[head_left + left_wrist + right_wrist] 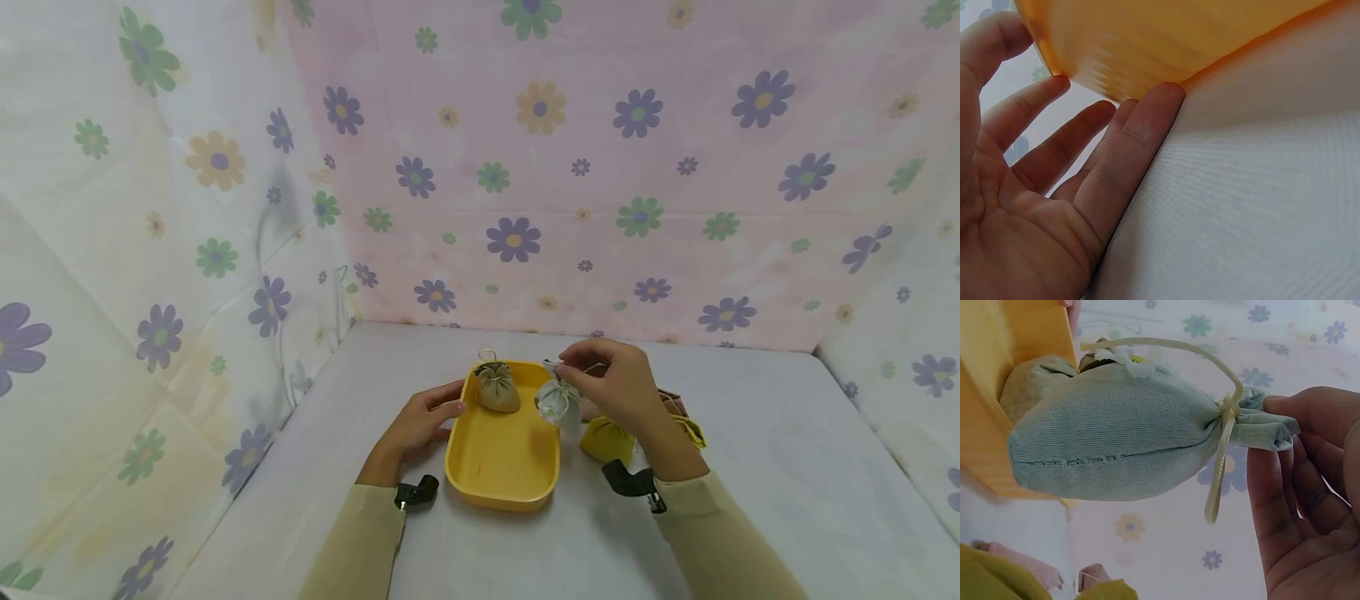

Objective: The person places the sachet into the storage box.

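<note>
My right hand [611, 379] pinches the gathered neck of a pale grey-green drawstring pouch [1122, 434] between thumb and fingers. The pouch hangs over the right rim of a yellow tray [495, 467], a white flower and a loop of cord on it. On the tray's left side, my left hand [420, 425] touches the outer wall with fairly straight, spread fingers [1138, 137]. Inside the tray, toward the far end, sits a tan drawstring pouch [498, 390].
To the right of the tray lie a yellow pouch [607, 442] and, partly hidden behind my right hand and wrist, brownish and pink pouches [1025, 565]. Flower-printed cloth walls [525, 183] enclose the white table [787, 467] at the back and sides.
</note>
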A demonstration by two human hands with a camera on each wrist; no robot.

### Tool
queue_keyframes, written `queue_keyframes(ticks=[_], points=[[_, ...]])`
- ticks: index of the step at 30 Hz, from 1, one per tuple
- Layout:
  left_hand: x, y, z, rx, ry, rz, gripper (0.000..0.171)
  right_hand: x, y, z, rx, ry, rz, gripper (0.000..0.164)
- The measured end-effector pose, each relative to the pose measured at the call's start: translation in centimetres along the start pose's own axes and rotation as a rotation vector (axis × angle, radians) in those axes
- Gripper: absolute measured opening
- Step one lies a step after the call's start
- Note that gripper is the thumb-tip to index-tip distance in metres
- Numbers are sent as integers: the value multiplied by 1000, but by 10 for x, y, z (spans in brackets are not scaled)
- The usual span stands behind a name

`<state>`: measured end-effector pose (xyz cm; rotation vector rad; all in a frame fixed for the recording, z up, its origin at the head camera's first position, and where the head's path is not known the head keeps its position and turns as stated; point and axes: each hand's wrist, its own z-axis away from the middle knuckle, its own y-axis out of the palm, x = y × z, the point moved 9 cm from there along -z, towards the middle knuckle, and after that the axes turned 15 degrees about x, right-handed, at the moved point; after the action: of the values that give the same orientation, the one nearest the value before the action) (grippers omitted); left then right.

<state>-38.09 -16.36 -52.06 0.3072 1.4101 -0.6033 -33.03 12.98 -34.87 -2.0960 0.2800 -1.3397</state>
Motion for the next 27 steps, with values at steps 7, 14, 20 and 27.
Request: queue_keyframes(ticks=[7, 14, 20, 27], points=[[2, -2, 0, -12, -25, -5, 51, -2, 9, -11, -48, -7, 7, 16], [4, -4, -1, -11, -21, -4, 52, -7, 15, -21, -86, -19, -6, 16], [8, -5, -3, -14, -27, -8, 51, -12, 19, -27, -95, -6, -4, 18], [6, -5, -2, -12, -32, -4, 52, -18, 22, -36, -110, -2, -7, 16]])
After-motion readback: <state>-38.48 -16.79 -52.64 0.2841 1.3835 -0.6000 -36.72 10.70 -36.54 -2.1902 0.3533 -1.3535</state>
